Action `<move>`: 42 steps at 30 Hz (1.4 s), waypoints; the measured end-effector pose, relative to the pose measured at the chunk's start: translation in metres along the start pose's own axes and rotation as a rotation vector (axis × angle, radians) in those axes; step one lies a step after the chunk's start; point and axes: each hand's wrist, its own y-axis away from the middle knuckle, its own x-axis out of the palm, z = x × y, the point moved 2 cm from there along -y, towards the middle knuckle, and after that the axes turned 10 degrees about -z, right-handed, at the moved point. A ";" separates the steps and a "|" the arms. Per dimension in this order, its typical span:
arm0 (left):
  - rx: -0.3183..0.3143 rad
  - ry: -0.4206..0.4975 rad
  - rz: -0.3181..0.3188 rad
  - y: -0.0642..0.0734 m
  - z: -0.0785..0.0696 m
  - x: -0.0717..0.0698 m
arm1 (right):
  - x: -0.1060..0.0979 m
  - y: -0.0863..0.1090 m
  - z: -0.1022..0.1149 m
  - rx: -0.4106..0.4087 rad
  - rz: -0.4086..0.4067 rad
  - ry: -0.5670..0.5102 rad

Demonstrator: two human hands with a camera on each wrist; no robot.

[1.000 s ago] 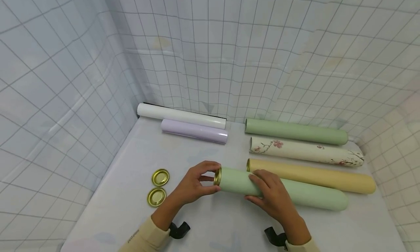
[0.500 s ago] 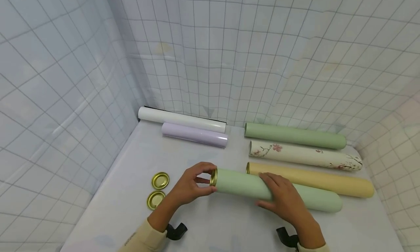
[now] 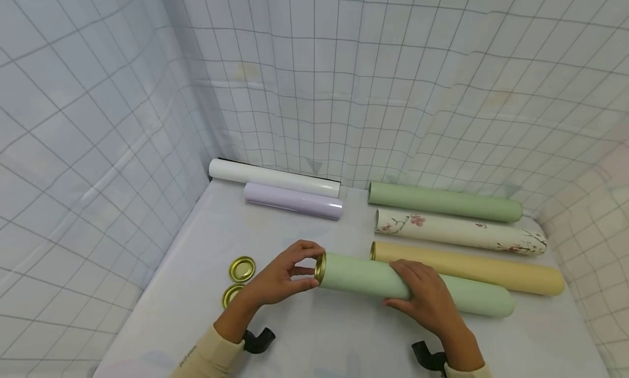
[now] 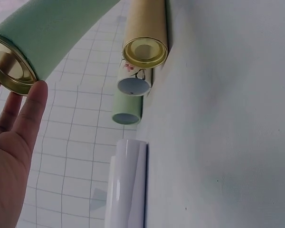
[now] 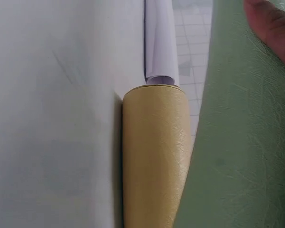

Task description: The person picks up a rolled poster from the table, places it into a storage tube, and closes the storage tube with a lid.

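A light green tube (image 3: 358,277) lies across the front of the two hands, its left end raised in the left wrist view. A gold metal lid (image 3: 320,269) is seated in that end. My left hand (image 3: 277,277) pinches the lid's rim between thumb and fingers; in the left wrist view the fingertips sit at the edge of the lid (image 4: 13,61). My right hand (image 3: 426,296) grips the tube around its middle, fingers over the top and thumb on the near side. The right wrist view shows the tube's textured surface (image 5: 242,133) close up.
Behind the tube lie a yellow tube (image 3: 472,266), a floral tube (image 3: 452,231) and a darker green tube (image 3: 442,200). White (image 3: 275,176) and lilac (image 3: 295,199) rolls lie back left. Two loose gold lids (image 3: 242,269) rest at left, one partly behind the left forearm.
Over the last second the tube and left hand have shifted slightly left. My right hand has slid right along the tube. Little differs in the last half second.
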 end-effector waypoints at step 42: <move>-0.088 -0.230 -0.077 0.002 0.023 -0.005 | -0.008 0.032 -0.032 -0.105 -0.071 0.111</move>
